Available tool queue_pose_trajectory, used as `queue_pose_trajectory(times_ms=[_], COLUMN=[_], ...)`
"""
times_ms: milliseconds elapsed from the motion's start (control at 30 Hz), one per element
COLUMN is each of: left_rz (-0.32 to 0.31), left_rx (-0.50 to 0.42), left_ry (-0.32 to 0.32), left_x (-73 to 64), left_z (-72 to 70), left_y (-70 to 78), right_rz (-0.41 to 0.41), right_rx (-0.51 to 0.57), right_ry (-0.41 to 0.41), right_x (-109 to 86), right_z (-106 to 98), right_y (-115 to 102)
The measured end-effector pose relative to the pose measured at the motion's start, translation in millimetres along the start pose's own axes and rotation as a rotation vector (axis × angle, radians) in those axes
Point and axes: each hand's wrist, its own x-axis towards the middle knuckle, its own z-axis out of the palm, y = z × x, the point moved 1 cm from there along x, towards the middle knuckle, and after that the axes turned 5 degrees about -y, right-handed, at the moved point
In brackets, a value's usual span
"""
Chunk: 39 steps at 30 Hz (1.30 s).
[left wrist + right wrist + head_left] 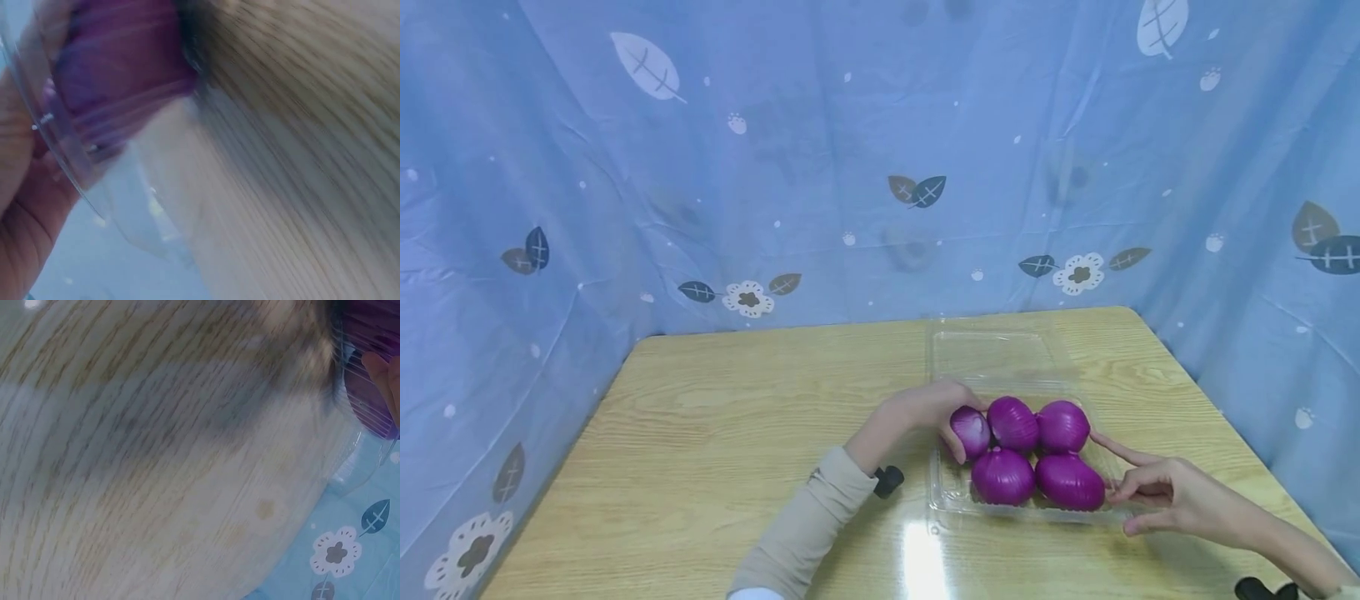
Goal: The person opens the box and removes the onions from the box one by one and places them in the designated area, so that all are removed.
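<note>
My left hand point(931, 407) grips the leftmost red onion point(972, 433), fingers over its far side and thumb at its near side. This onion sits at the left end of a clear plastic container point(947, 502), beside several other purple onions point(1070, 482). In the left wrist view an onion point(125, 69) shows blurred through the clear wall, with part of my left hand point(31, 206) at the edge. At the container's right side, my right hand point(1183, 500) touches the wall with extended fingers. The right wrist view catches only fingertips point(379, 372) against the plastic, with onions behind it.
The container's clear lid point(992, 350) lies folded back on the wooden table point(737, 433). A blue patterned curtain point(850, 125) surrounds the table's back and sides. Black wrist-camera parts point(889, 482) stick out near the left wrist.
</note>
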Motion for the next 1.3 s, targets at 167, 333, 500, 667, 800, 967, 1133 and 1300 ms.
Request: queue_pose_trajectory(times_ms=[167,333,500,667,800,967,1133,1300], left_rz=[-0.020,0.056,0.171,0.238,0.265,0.269,0.199,0.135], left_rx=[0.030,-0.120,-0.412,-0.763,-0.959,-1.223,-1.335,-1.299], left_ry=[-0.023,0.061,0.136,0.177,0.250,0.326,0.437,0.510], left_x=[-4.7,-24.0,-42.9,-57.4,-67.4,-76.1,-79.0,-79.8], left_z=[-9.1,-26.9,-23.3,-7.3,4.4,14.1,19.0,20.3], left_y=[10.0,9.4,0.4,-3.5,-5.8,-7.3,-3.4,1.1], right_rz=[0.006,0.024,0.032,0.055,0.056,0.055,0.074,0.032], right_rx=[-0.010,-0.044,-0.031,-0.022,-0.035,-0.034,-0.053,-0.135], right_ry=[-0.010,-0.021,-0.033,-0.034,-0.020,-0.019,-0.028,-0.007], right_x=[1.8,3.3,3.7,5.9,6.4,8.4,7.5,7.0], right_z=[0,-3,-5,-5,-3,-3,-4,-3], right_y=[-1,-4,-4,-5,-7,-7,-8,-7])
